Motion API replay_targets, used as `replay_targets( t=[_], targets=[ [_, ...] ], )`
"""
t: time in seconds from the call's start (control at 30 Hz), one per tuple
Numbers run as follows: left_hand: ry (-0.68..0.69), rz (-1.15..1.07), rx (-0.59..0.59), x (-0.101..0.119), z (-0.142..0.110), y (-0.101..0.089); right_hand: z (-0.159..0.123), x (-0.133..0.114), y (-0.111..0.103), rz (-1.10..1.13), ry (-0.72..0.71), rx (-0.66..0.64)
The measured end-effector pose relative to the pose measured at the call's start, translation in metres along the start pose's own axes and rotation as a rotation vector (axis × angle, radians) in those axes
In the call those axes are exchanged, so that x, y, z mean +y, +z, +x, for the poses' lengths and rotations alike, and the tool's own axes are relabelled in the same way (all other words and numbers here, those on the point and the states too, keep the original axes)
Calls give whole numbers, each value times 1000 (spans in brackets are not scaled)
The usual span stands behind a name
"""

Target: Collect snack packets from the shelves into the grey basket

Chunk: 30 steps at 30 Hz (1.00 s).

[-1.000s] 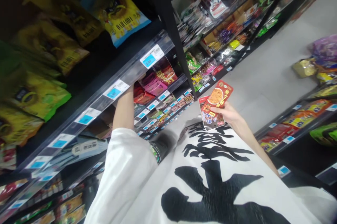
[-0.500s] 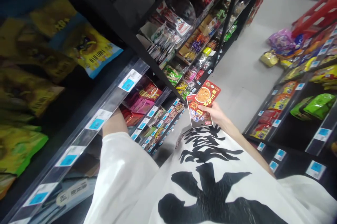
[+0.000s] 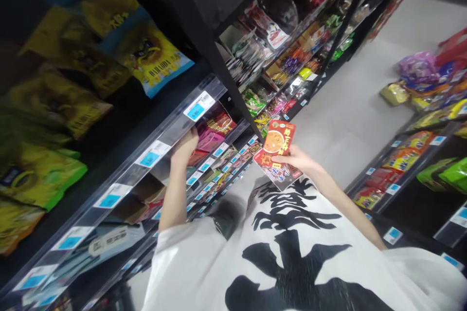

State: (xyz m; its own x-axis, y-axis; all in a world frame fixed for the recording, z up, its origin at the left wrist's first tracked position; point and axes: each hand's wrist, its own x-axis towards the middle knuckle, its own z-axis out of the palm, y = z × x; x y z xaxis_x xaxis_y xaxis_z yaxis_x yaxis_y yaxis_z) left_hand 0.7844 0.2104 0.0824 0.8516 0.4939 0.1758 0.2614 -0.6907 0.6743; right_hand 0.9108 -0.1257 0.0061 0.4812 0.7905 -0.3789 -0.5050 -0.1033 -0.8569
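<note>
A shopper's right hand (image 3: 299,160) pinches a red packet (image 3: 276,137) printed with a bowl of food, together with a second packet (image 3: 281,174) overlapping it, in front of a white shirt (image 3: 204,262) with black lettering. The left hand (image 3: 185,146) reaches beneath a shelf edge (image 3: 162,143) lined with price labels, beside pink and red packages (image 3: 210,140); its fingertips are partly hidden, and whether they grip anything cannot be told. Yellow snack bags (image 3: 155,60) sit on the shelf above.
</note>
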Motion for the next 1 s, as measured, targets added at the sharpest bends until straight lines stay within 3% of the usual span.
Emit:
replay_targets(
  t=[0.07,0.17,0.27,0.33,0.4,0.47,0.53,0.7,0.8,0.9,1.0],
  targets=[
    [39,148,47,3,-28,5,10,-8,-2,-152,-35,-164],
    [353,357,4,33,-76,21,31,-17,3,-497,-108,-354],
    [651,459,-267,72,-100,40,47,-19,23,-904,-186,-460],
    [696,540,-446,85,-98,48,51,-18,39,-1063,-249,-506],
    [674,592,-551,83,-89,51,50,-17,50,-1165,-254,-515],
    [641,589,-582,71,-81,49,45,-18,51,-1219,-201,-476],
    [603,538,-532,57,-78,48,38,-19,44,-1177,-197,-382],
    [464,291,-262,40,-75,59,18,-21,23,-896,-348,-11],
    [419,197,-156,44,-71,69,11,-22,23,-898,-504,157],
    [417,229,-178,54,-66,75,13,-27,30,-1058,-650,197],
    [408,259,-198,59,-60,73,22,-40,34,-1121,-726,147]
  ],
)
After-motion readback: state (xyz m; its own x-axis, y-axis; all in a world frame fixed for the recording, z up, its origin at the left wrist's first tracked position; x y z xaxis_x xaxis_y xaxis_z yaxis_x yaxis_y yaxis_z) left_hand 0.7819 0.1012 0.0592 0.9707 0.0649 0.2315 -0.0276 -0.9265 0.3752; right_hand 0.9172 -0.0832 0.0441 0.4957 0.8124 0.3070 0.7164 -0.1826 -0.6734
